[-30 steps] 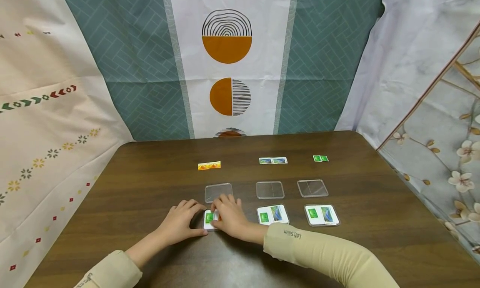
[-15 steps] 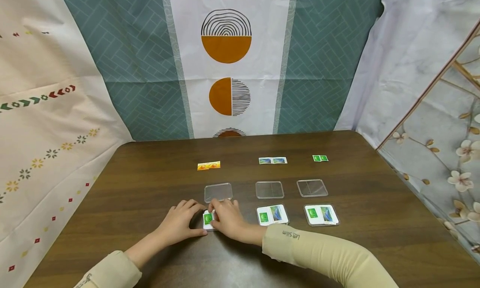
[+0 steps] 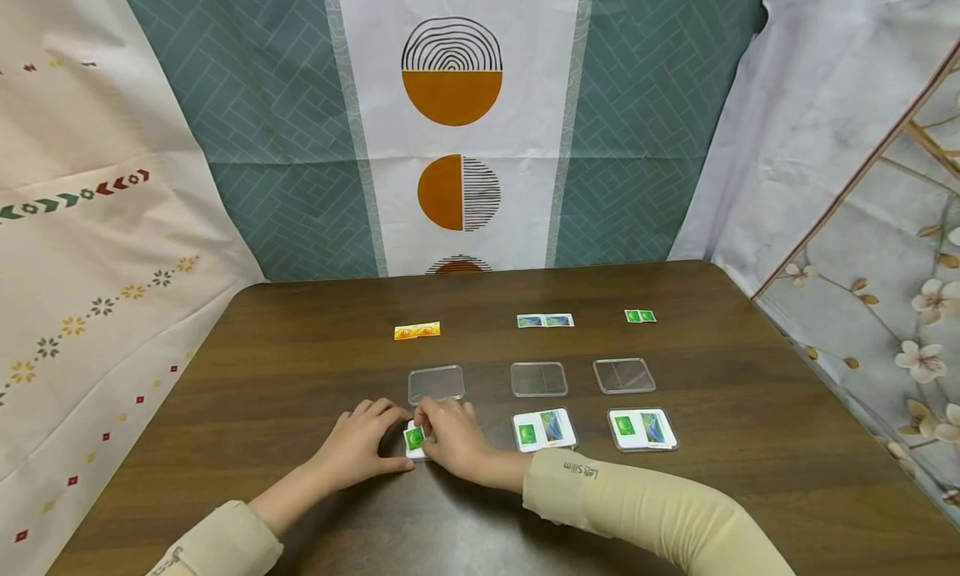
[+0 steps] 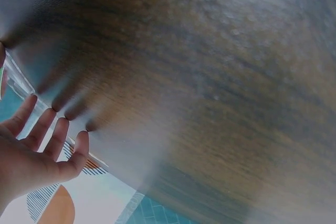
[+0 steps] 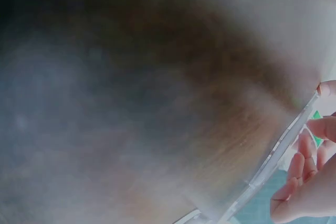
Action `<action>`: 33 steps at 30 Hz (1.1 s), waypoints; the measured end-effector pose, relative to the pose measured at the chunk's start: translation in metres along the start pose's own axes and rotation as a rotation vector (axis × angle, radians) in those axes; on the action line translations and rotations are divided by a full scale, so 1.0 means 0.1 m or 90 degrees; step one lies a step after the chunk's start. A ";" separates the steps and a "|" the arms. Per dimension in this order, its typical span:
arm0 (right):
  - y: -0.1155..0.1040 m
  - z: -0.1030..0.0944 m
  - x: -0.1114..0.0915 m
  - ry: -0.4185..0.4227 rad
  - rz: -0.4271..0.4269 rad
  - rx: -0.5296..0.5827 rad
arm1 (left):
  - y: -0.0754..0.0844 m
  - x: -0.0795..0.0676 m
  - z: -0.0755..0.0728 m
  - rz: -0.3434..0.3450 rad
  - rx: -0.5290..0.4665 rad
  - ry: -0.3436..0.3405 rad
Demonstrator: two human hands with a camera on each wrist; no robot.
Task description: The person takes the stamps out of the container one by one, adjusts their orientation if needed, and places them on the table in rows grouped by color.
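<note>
My left hand [image 3: 362, 444] holds a clear plastic case [image 3: 412, 457] at its left end, thumb at the near edge and index fingertip at the far edge. A white card lies in the case, with a small green stamp-like picture [image 3: 414, 438] on top, slightly tilted. My right hand [image 3: 455, 437] pinches the green stamp's right edge with its thumb and index finger, and covers the right part of the case. In the left wrist view, my left fingers [image 4: 44, 132] are spread. In the right wrist view, the case's rim [image 5: 262, 169] runs below the fingers.
Two filled cases [image 3: 545, 430] [image 3: 642, 430] with green and blue stamps lie to the right. Behind stand three clear lids [image 3: 437, 384] [image 3: 540, 379] [image 3: 625, 376]. Farther back lie pairs of orange stamps [image 3: 417, 331], blue stamps [image 3: 545, 321] and green stamps [image 3: 641, 316] on the brown table [image 3: 300, 334].
My right fingers have drawn back a little and curled in. The green stamp has gone from nearly straight to tilted and moved slightly left. My left hand has stayed in place.
</note>
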State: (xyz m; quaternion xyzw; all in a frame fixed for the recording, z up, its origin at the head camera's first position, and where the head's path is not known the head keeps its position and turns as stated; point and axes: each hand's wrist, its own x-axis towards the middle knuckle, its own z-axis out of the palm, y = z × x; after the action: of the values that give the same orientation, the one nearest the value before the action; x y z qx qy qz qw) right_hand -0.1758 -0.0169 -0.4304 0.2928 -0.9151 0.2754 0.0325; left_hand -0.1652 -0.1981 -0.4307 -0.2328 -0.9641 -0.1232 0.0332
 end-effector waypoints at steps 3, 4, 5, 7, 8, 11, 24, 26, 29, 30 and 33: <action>0.00 0.00 0.00 0.003 -0.008 0.009 | 0.00 0.00 0.00 -0.002 -0.005 0.000; 0.00 -0.01 0.00 0.003 -0.009 0.011 | 0.00 0.00 0.00 -0.002 -0.005 0.000; 0.00 -0.01 0.00 0.003 -0.009 0.014 | 0.00 0.00 -0.01 -0.001 -0.005 -0.001; 0.00 -0.01 0.00 0.003 -0.006 0.019 | 0.00 0.00 -0.01 -0.001 -0.005 -0.001; 0.00 -0.01 0.00 0.003 -0.003 0.021 | 0.00 0.00 -0.01 -0.001 -0.004 -0.002; 0.01 -0.01 0.00 0.007 0.000 0.035 | 0.00 0.00 -0.01 -0.002 0.001 -0.005; 0.08 -0.03 0.01 0.009 0.022 0.138 | -0.01 0.00 0.00 -0.009 0.011 -0.010; 0.09 -0.05 0.01 0.001 0.024 0.160 | -0.01 0.00 0.00 -0.009 0.010 -0.012; 0.12 -0.08 0.00 -0.010 0.023 0.180 | -0.01 0.00 0.00 -0.007 0.007 -0.013; 0.12 -0.09 0.00 -0.012 0.021 0.183 | -0.01 0.00 0.00 -0.006 0.007 -0.013; 0.16 -0.13 -0.01 -0.014 0.019 0.194 | -0.01 0.01 0.00 -0.005 0.004 -0.012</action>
State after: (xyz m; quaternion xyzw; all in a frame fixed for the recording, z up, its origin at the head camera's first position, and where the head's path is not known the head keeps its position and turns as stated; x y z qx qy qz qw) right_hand -0.1855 0.0011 -0.4268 0.2836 -0.8674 0.4081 -0.0268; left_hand -0.1663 -0.1987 -0.4310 -0.2301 -0.9657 -0.1179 0.0246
